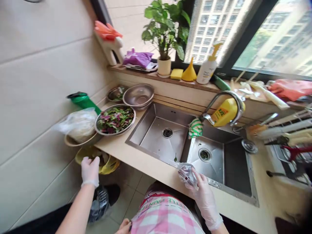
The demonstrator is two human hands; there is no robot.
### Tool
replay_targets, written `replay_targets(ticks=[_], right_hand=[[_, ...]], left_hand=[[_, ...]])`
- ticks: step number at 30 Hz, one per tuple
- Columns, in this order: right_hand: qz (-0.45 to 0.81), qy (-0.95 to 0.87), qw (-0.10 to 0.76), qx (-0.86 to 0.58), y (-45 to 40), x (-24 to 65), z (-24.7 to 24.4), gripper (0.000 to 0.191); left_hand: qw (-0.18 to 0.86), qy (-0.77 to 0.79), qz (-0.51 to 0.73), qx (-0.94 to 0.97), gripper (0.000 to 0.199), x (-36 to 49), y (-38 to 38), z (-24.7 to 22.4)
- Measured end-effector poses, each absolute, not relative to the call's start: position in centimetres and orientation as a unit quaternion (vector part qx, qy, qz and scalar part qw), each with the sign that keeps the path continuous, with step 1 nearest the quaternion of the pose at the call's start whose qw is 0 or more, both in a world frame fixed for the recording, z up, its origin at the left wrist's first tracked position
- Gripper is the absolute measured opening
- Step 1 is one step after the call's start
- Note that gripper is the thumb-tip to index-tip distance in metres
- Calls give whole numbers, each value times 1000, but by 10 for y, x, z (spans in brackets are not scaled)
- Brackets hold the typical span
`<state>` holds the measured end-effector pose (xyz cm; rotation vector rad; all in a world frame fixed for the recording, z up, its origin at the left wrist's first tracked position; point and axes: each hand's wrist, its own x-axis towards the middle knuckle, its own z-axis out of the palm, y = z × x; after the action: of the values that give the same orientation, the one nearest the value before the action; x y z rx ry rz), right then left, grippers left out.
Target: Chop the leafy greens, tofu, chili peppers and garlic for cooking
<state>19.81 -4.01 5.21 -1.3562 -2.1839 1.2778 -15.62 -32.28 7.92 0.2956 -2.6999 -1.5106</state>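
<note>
My left hand (90, 170), in a thin clear glove, reaches over a bin lined with a yellow bag (109, 166) below the counter's left end. Its fingers look apart and I see nothing in them; their tips are partly hidden. My right hand (201, 187), gloved too, grips a clear plastic bag (187, 174) with something dark red-purple inside, at the sink's front edge. The double sink (158, 130) has a few leaf scraps in it. A steel bowl of mixed red and green salad leaves (115, 120) stands on the counter to its left.
Steel bowls (138, 95) stand behind the leaves. A plastic-bagged bowl (80, 125) and green bottle (84, 101) sit by the wall. The tap (231, 94) arches beside a yellow bottle (225, 112). A dish rack (290, 139) stands right. Another person's hand (124, 226) shows at the bottom.
</note>
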Motion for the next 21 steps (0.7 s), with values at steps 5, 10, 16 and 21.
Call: replay_targets(ticks=[5, 10, 16, 21], right_hand=[[451, -739, 200, -460, -48, 190, 54, 32], [497, -685, 293, -444, -48, 193, 86, 29], [613, -612, 334, -372, -53, 204, 106, 23], [718, -446, 356, -397, -35, 228, 113, 32]], left_hand=[[-312, -758, -527, -225, 40, -62, -220, 41], [-600, -536, -553, -215, 60, 27, -133, 43], [-800, -200, -565, 6, 75, 72, -93, 58], [-772, -162, -610, 74, 47, 113, -65, 44]])
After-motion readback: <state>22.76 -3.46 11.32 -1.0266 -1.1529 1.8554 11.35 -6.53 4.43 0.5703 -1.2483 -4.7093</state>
